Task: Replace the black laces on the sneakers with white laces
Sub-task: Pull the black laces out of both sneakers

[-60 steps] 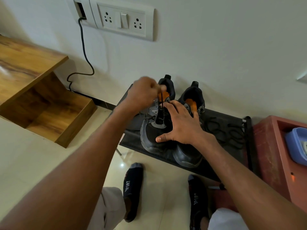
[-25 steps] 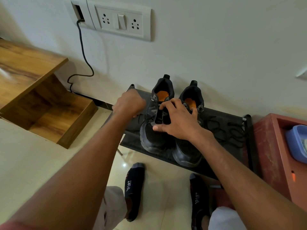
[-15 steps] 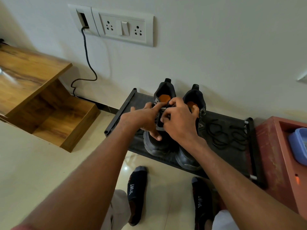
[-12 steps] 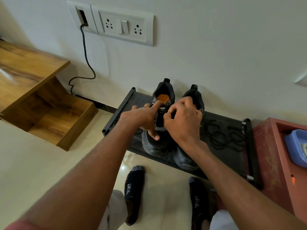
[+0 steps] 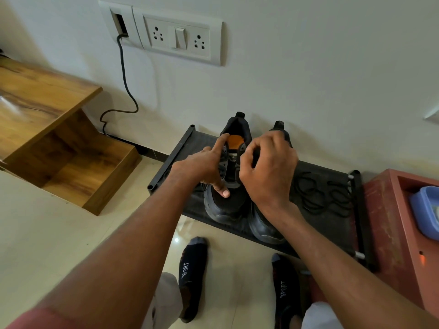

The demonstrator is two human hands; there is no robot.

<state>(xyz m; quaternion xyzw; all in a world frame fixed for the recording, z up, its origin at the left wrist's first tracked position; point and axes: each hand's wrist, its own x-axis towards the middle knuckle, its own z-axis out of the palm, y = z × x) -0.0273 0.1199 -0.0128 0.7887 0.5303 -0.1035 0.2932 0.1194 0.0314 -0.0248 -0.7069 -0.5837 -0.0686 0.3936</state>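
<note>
Two black sneakers with orange insoles stand side by side on a low black rack [image 5: 175,157], toes toward me. My left hand [image 5: 202,167] rests on the left side of the left sneaker [image 5: 223,207], index finger straight along the eyelet edge and thumb pressing on the vamp. My right hand [image 5: 270,172] has curled fingers that pinch the right eyelet flap of that same sneaker. It covers most of the right sneaker [image 5: 263,229]. A loose black lace [image 5: 316,195] lies coiled on the rack to the right.
A red plastic stool [image 5: 384,222] with a blue container [image 5: 425,210] stands right of the rack. A wooden shelf unit [image 5: 71,162] sits at the left, and a black cable [image 5: 126,86] hangs from the wall socket. My socked feet [image 5: 192,269] are on the tile floor.
My left hand came back from the sneaker's left side onto its upper. My right hand lifted off the toe and closed on the right eyelet flap near the collar.
</note>
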